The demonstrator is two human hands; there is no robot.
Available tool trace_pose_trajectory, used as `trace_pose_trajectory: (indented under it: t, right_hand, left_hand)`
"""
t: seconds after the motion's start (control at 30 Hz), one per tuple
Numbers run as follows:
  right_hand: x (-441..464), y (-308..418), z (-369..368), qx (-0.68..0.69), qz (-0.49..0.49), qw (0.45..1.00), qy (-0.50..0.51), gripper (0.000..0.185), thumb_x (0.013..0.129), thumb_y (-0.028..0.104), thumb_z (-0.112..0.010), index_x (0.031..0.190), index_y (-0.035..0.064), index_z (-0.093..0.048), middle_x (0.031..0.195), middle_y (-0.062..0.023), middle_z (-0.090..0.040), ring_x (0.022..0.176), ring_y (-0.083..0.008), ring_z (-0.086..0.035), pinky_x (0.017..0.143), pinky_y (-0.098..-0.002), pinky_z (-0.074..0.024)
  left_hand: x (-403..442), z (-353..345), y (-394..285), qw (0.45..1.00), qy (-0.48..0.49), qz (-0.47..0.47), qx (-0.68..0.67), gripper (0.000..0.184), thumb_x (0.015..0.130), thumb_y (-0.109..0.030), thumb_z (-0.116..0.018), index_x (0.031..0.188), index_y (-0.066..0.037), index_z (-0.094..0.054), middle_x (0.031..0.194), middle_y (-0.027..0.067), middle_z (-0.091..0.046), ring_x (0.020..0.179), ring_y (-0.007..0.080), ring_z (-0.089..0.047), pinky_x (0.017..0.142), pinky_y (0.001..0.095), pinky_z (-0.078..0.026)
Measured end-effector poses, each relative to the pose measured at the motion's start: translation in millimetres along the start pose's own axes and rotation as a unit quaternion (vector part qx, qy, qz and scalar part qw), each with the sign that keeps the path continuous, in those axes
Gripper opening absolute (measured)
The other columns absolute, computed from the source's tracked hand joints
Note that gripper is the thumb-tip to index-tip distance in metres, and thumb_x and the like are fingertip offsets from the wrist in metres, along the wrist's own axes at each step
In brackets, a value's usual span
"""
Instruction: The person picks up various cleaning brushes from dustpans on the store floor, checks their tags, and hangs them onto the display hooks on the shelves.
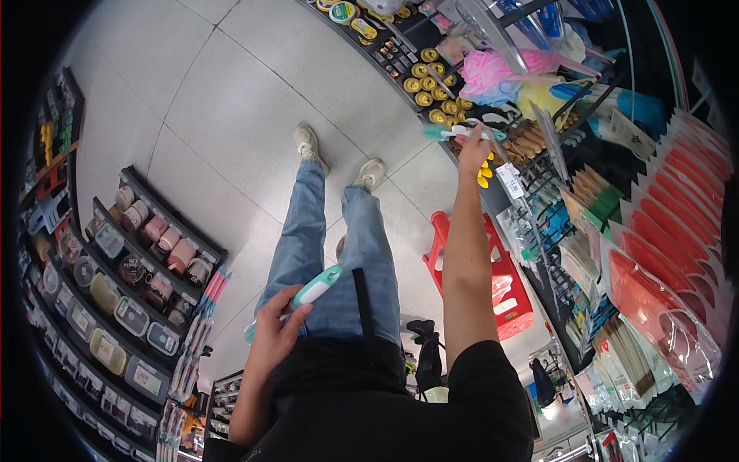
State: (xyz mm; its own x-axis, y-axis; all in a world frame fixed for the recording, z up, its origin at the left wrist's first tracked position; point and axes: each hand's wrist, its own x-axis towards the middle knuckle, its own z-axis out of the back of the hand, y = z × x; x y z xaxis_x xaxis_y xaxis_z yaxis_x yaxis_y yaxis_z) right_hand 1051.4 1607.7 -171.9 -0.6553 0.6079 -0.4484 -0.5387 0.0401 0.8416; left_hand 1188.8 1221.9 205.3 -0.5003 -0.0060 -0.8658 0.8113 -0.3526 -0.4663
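My left hand (279, 325) is closed around a white and teal handled item (317, 286), held in front of my jeans; its lower end passes behind the hand. My right arm reaches out to the shelf on the right, where my right hand (473, 146) is closed on a green and white brush (442, 132). The brush's green end points left, above the shelf edge. Yellow round items (439, 93) and wooden-handled items (531, 142) lie close to the right hand.
A red basket (508, 304) stands on the floor beside the right shelf. Red packaged goods (666, 262) hang at the far right, and a pink bath puff (500, 73) hangs above my right hand. Shelves with containers (131, 308) stand at the left.
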Motion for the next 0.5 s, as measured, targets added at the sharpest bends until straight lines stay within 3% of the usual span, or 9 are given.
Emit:
trace_pose_trajectory:
  t: [0.27, 0.37, 0.5]
  right_hand:
    - [59, -30, 3, -0.010, -0.013, 1.000, -0.012, 0.046, 0.096, 0.037, -0.048, 0.093, -0.0081, -0.053, 0.074, -0.0155, -0.061, 0.054, -0.0204, -0.063, 0.042, -0.0276, -0.0513]
    - [67, -10, -9, 0.041, 0.033, 0.995, -0.085, 0.046, 0.096, 0.038, -0.047, 0.096, -0.0082, -0.051, 0.077, -0.0169, -0.062, 0.052, -0.0216, -0.063, 0.043, -0.0277, -0.0515]
    - [67, 45, -12, -0.103, 0.008, 0.988, -0.114, 0.049, 0.095, 0.039, -0.046, 0.105, -0.0089, -0.049, 0.084, -0.0196, -0.065, 0.053, -0.0227, -0.064, 0.044, -0.0299, -0.0525]
  left_hand:
    - [7, -3, 0, 1.000, -0.005, -0.002, -0.004, 0.023, 0.087, -0.011, -0.063, 0.106, 0.002, -0.059, 0.082, 0.0058, -0.061, 0.073, 0.0106, -0.052, 0.066, 0.0243, -0.042]
    - [10, -5, 4, 1.000, 0.006, 0.018, 0.002, 0.024, 0.087, -0.011, -0.063, 0.106, 0.002, -0.059, 0.083, 0.0060, -0.061, 0.074, 0.0108, -0.053, 0.068, 0.0245, -0.043]
    - [13, -9, 6, 1.000, -0.004, 0.000, -0.009, 0.024, 0.087, -0.011, -0.063, 0.107, 0.002, -0.059, 0.084, 0.0060, -0.061, 0.075, 0.0108, -0.054, 0.068, 0.0247, -0.044]
